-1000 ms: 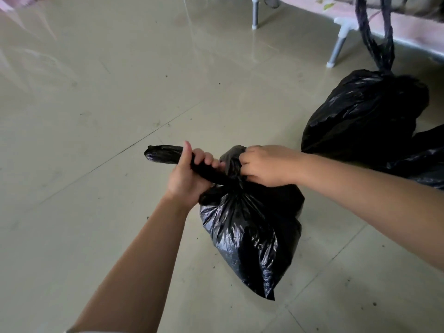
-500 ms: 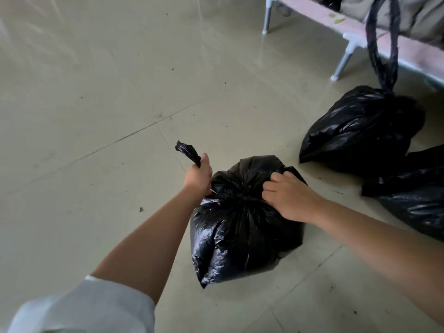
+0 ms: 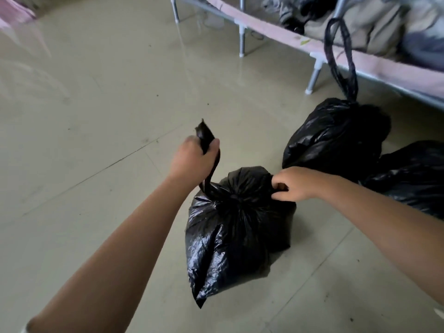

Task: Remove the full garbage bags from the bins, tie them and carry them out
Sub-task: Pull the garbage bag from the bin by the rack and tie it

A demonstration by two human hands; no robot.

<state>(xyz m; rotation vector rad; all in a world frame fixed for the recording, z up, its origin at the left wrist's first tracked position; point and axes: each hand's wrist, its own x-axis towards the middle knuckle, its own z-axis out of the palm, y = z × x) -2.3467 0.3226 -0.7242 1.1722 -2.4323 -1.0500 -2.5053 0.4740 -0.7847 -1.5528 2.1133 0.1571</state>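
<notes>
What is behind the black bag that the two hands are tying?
Behind the bag stand two more black bags: a tied bag with a long loop, and another bag at the right edge. A bed frame stands farther back. The floor between them is hidden.

Two bare forearms reach into the frame from the 7 o'clock and 4 o'clock corners, uncovered from elbow to wrist. The person's left hand (image 3: 192, 159) and right hand (image 3: 292, 185) wear no gloves, rings, watch or bracelet. A sliver of white fabric sleeve (image 3: 24, 329) shows at the 7 o'clock edge, above the left elbow. Another pale scrap at the 4 o'clock edge is too small to identify.
</notes>
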